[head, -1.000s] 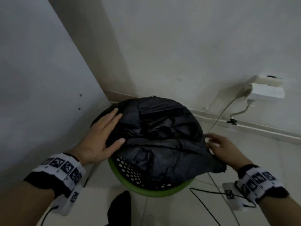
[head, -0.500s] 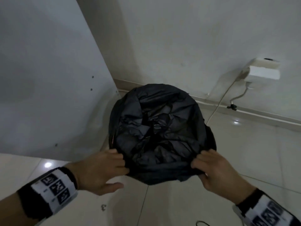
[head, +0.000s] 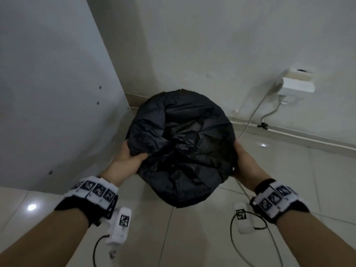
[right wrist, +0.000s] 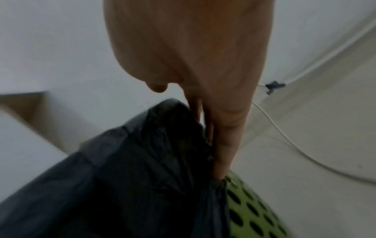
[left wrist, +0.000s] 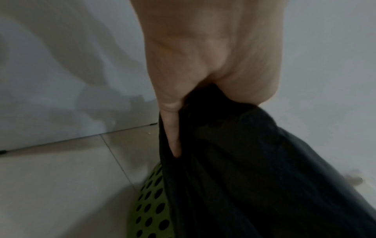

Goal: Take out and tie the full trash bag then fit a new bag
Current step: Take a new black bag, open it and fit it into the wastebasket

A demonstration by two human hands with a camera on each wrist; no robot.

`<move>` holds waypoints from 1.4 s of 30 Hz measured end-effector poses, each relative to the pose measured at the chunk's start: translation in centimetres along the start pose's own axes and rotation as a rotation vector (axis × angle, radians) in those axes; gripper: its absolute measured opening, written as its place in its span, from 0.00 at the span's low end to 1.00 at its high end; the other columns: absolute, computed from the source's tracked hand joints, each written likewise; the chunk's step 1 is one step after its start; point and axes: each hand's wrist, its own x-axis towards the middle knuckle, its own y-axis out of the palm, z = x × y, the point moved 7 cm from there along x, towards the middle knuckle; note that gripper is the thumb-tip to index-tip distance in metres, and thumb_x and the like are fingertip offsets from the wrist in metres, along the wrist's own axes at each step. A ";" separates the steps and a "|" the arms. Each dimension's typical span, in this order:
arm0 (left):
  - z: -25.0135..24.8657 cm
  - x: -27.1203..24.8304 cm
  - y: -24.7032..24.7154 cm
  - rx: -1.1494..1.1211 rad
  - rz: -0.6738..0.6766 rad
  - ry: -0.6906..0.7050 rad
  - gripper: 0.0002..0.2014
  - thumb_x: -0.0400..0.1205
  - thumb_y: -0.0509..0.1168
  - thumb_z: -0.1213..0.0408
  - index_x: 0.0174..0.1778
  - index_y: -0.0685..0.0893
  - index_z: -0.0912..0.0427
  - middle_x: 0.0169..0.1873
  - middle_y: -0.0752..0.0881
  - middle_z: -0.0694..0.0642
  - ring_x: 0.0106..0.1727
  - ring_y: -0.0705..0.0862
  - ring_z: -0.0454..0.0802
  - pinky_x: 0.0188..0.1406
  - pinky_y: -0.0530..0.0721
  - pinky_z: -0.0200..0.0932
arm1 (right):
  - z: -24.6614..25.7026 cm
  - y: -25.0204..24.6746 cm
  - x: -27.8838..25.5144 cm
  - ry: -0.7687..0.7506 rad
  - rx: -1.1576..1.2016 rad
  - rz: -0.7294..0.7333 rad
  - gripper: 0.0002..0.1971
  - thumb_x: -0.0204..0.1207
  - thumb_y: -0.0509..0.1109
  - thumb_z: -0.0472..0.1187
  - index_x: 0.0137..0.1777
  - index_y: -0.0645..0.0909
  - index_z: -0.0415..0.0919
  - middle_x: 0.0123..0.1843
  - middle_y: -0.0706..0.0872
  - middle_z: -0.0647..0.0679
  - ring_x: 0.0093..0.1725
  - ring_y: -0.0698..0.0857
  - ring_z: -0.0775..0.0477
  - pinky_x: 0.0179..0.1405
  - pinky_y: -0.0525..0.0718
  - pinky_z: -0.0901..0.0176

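A black trash bag (head: 181, 147) lies crumpled over the round bin and hides it in the head view. The bin's green perforated wall (left wrist: 150, 207) shows below the bag in the left wrist view, and the same wall (right wrist: 254, 209) shows in the right wrist view. My left hand (head: 131, 158) grips the bag's left side, thumb on top and fingers underneath. The bag (left wrist: 244, 177) comes out between thumb and forefinger. My right hand (head: 244, 162) lies against the bag's right side. Its fingers (right wrist: 223, 145) run straight down the bag (right wrist: 132, 177), and the thumb stands apart.
A white cabinet panel (head: 57, 93) stands close on the left and the wall is right behind the bin. A white plug block (head: 296, 85) sits on the wall at the right. A white cable (head: 252, 116) runs from it down across the tiled floor (head: 192, 237).
Both hands moved from the bag's near edge to its left and right sides. The bag now covers the bin's green front, which showed a second ago.
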 end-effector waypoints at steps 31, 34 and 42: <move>-3.8 -5.5 1.8 0.379 0.427 0.365 0.27 0.77 0.61 0.74 0.67 0.79 0.40 0.54 0.88 0.46 0.57 0.85 0.43 0.55 0.83 0.41 | -5.8 11.1 0.4 0.260 -1.559 0.263 0.30 0.87 0.56 0.55 0.80 0.70 0.35 0.82 0.71 0.37 0.78 0.74 0.39 0.72 0.72 0.55; -4.2 -5.5 2.1 0.383 0.431 0.383 0.27 0.76 0.61 0.74 0.65 0.79 0.39 0.51 0.88 0.45 0.54 0.85 0.41 0.49 0.81 0.39 | -7.1 13.7 -0.3 0.272 -1.553 0.537 0.21 0.78 0.69 0.50 0.69 0.82 0.41 0.73 0.83 0.44 0.64 0.82 0.45 0.57 0.81 0.62; -4.2 -6.0 3.7 0.453 0.462 0.470 0.29 0.76 0.61 0.70 0.67 0.76 0.33 0.56 0.88 0.44 0.58 0.85 0.44 0.56 0.84 0.42 | -16.3 14.3 3.8 0.348 -1.420 0.422 0.53 0.75 0.72 0.56 0.87 0.35 0.56 0.90 0.48 0.46 0.87 0.54 0.38 0.81 0.61 0.50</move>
